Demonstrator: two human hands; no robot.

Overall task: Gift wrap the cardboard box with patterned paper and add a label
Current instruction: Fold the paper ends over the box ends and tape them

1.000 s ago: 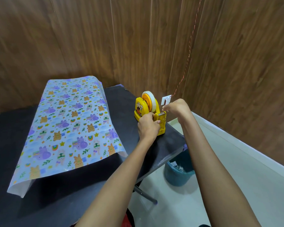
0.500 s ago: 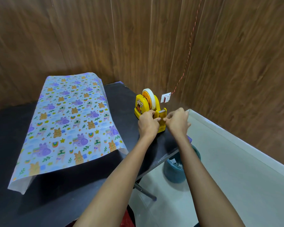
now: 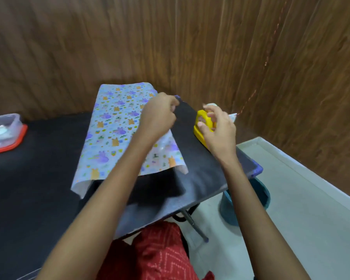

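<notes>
Across the middle of the black worktop [image 3: 49, 168] lies your sheet of pale-blue patterned wrapping paper [image 3: 117, 126], draped over a raised shape you can take to be the cardboard box, which itself is hidden. Your left hand [image 3: 160, 116], a second ago steadying the yellow plastic tape dispenser [image 3: 202, 126], has swung over the paper's right edge, its grip curled shut; whether it pinches a strip of tape, the blur hides. Your right hand [image 3: 218, 128] lingers at the dispenser, fingers loosely spread. That shift suggests tape is cut and sealing the seam comes next. A clear red-rimmed container [image 3: 6, 134] sits far left; a blue bin [image 3: 249, 201] stands below.
</notes>
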